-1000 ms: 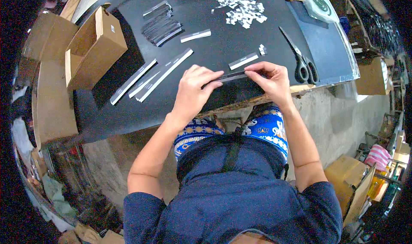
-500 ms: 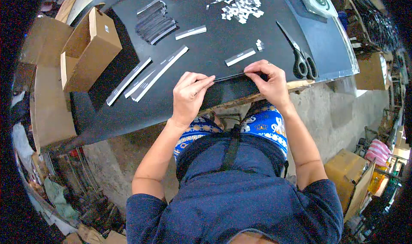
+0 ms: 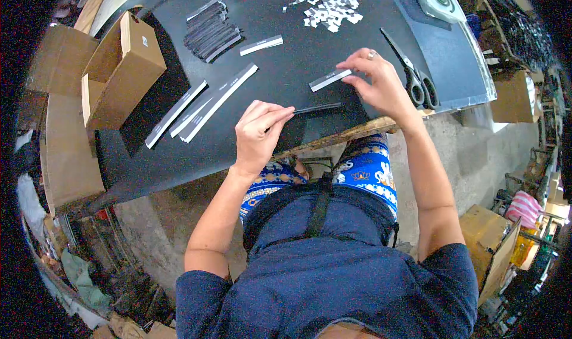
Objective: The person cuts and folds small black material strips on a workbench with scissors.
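Note:
My left hand (image 3: 257, 130) pinches one end of a thin dark strip (image 3: 319, 107), which sticks out to the right just above the table's front edge. Further right, my right hand (image 3: 376, 82) reaches over a short black-and-white label strip (image 3: 326, 81). Its thumb and forefinger are apart, one on each side of the strip's right end. Left of my hands lie several longer black-and-white label strips (image 3: 223, 100), partly overlapping. Another short label strip (image 3: 262, 44) lies beyond them, beside a stack of dark strips (image 3: 211, 32).
Small white and black cut pieces (image 3: 325, 2) are heaped at the far side of the black table (image 3: 280, 70). Black-handled scissors (image 3: 420, 85) lie on the right. An open cardboard box (image 3: 128, 70) stands on the left. A plastic bag with a green coil (image 3: 438, 2) sits far right.
My right hand has let go of the thin dark strip and moved up to the right end of the short label strip. My left hand still holds the dark strip, nearly in place.

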Demonstrator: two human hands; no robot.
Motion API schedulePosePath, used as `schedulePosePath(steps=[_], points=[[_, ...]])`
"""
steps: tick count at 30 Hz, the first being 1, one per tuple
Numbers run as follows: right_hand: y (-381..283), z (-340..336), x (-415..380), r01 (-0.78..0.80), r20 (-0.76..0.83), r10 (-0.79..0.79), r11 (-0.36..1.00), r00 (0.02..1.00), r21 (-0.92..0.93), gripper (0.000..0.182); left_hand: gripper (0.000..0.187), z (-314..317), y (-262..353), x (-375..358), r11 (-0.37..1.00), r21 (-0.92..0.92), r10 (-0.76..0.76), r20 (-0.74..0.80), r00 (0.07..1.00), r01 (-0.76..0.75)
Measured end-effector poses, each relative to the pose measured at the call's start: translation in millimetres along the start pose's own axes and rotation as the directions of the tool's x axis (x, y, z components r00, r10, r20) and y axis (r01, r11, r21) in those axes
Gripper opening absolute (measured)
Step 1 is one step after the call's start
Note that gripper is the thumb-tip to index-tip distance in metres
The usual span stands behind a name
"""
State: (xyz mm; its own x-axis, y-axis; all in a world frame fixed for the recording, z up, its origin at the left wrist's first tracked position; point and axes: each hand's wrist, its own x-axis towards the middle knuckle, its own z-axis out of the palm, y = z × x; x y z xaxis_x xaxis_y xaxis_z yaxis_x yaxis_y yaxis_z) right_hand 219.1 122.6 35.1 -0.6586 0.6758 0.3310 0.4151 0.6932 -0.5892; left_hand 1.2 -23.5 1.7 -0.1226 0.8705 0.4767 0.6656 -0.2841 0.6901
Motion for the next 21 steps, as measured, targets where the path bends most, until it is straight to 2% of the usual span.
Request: schedulePosePath(steps=[2, 4, 5, 7, 11, 13, 14, 17, 18, 20, 21], points=[[7.4, 1.2, 10.3, 0.01, 0.045, -0.009, 0.999, 0.999, -0.034, 0.023, 0.018, -1.0, 0.9, 0.4, 1.0, -0.007, -0.005, 0.007, 1.0, 0.005], [15.5, 4.6, 20.0, 0.186, 0.106, -0.175, 0.976, 0.979, -0.11, 0.017, 0.018, -0.5, -0.3, 0.5, 1.0, -0.009, 0.008, 0.002, 1.0, -0.008], [17.6, 5.0, 22.1, 0.188, 0.107, -0.176, 0.976, 0.978, -0.108, 0.017, 0.019, -0.4, -1.0, 0.3, 1.0, -0.012, 0.019, -0.001, 1.0, -0.019], [17.0, 3.8, 27.5, 0.102, 0.222, -0.066, 0.983, 0.973, -0.154, 0.016, 0.019, -0.6, -1.4, 0.1, 1.0, -0.011, 0.018, -0.001, 1.0, -0.018], [21.2, 4.8, 32.0, 0.131, 0.217, -0.103, 0.984, 0.971, -0.117, 0.016, 0.019, -0.6, -1.6, 0.4, 1.0, -0.009, 0.0, 0.006, 1.0, 0.0], [14.6, 2.8, 32.7, -0.105, 0.277, 0.11, 0.994, 0.955, -0.035, 0.015, 0.019, -0.5, -1.8, 1.3, 1.0, -0.011, 0.012, 0.002, 1.0, -0.012], [9.3, 0.7, 30.8, -0.103, 0.279, 0.109, 0.994, 0.954, -0.035, 0.015, 0.019, -0.7, -2.2, 0.8, 1.0, -0.014, 0.026, -0.001, 1.0, -0.026], [-8.3, -5.2, 20.3, -0.153, 0.032, 0.15, 0.981, 0.988, 0.116, 0.014, 0.019, 0.6, -3.5, 0.7, 0.999, -0.033, 0.012, -0.01, 1.0, -0.012], [-12.5, -4.3, 15.8, -0.155, 0.036, 0.152, 0.981, 0.988, 0.115, 0.014, 0.019, 0.6, -3.0, 0.5, 0.999, -0.036, 0.008, -0.01, 1.0, -0.009], [-23.3, -2.1, 5.4, -0.025, -0.063, 0.04, 0.973, 0.997, 0.229, 0.011, 0.019, -0.3, -1.7, 1.4, 1.0, -0.028, -0.005, 0.0, 1.0, 0.005], [-36.1, -0.6, -0.1, -0.057, -0.026, 0.067, 0.957, 0.997, 0.284, 0.009, 0.019, -0.9, -0.4, 2.1, 0.999, -0.031, -0.007, 0.004, 1.0, 0.007]])
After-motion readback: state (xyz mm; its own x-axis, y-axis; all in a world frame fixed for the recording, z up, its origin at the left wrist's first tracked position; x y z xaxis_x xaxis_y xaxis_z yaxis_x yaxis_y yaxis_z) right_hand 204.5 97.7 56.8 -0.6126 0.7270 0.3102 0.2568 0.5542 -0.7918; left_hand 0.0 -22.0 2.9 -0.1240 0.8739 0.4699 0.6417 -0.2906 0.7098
